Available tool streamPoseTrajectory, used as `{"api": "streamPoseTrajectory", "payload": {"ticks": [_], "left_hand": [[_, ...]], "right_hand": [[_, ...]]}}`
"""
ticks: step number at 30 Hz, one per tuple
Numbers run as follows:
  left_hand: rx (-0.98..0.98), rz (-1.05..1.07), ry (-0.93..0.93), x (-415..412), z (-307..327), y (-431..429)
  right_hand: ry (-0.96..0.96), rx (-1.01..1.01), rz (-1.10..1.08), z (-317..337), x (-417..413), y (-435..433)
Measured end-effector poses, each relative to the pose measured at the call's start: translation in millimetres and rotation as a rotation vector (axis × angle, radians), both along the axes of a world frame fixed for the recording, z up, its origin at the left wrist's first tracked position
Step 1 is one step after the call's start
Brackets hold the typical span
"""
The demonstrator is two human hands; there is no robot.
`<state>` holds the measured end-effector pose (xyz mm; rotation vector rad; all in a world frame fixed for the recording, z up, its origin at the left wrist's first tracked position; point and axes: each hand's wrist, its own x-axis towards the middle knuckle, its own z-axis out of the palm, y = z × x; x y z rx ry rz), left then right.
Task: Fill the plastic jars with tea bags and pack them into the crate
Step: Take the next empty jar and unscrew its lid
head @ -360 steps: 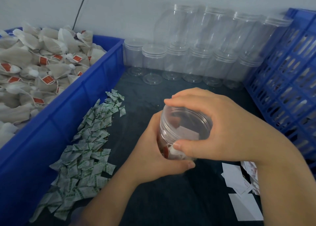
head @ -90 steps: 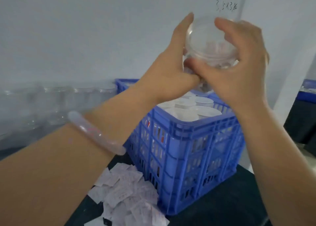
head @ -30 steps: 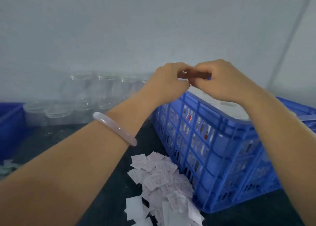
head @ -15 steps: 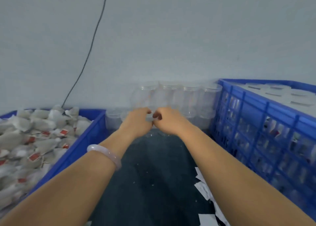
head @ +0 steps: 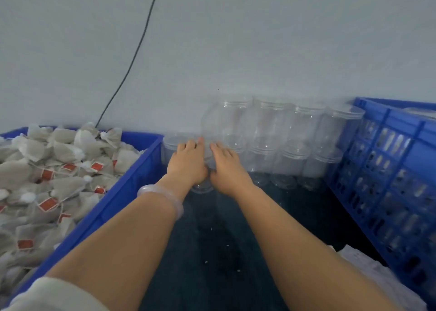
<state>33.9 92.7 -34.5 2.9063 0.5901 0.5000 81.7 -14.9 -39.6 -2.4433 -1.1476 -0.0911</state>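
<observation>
Head view: no print can be read. The tea bags [head: 59, 169], heaped in the blue bin [head: 122, 193] at the left of the frame, carry small red tags, but any lettering on them is too small to make out. The white paper slips [head: 368, 268] at the lower right are blurred.

Half a second ago both hands were knuckled together in front of the jars with the fingers curled in. Now the fingers are stretched forward. The left hand [head: 188, 162] and the right hand [head: 226, 167] lie side by side just above the centre of the frame, flanking one clear jar [head: 203, 188] in the front row. Their fingers are straight, slightly spread and laid against it. Whether it is off the table cannot be told.

That jar is see-through plastic with a clear lid. It belongs to the stack of empty jars [head: 283, 134], two rows high against the grey wall. The blue crate [head: 389, 169] fills the right edge, with pale shapes showing through its slots. A pale bracelet [head: 162, 195] circles the left wrist, and a black cable [head: 132, 58] runs down the wall.
</observation>
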Motion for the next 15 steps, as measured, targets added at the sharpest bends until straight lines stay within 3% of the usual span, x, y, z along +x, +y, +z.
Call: {"api": "streamPoseTrajectory", "payload": {"ticks": [4, 11, 15], "left_hand": [[0.148, -0.026, -0.017, 14, -2, 13], [-0.03, -0.05, -0.132, 24, -3, 7], [0.028, -0.044, -0.06, 23, 8, 8]], "right_hand": [[-0.016, -0.007, -0.017, -5, 12, 19], [0.017, 0.196, -0.117, -12, 14, 22], [0.021, 0.185, -0.122, -11, 13, 27]]}}
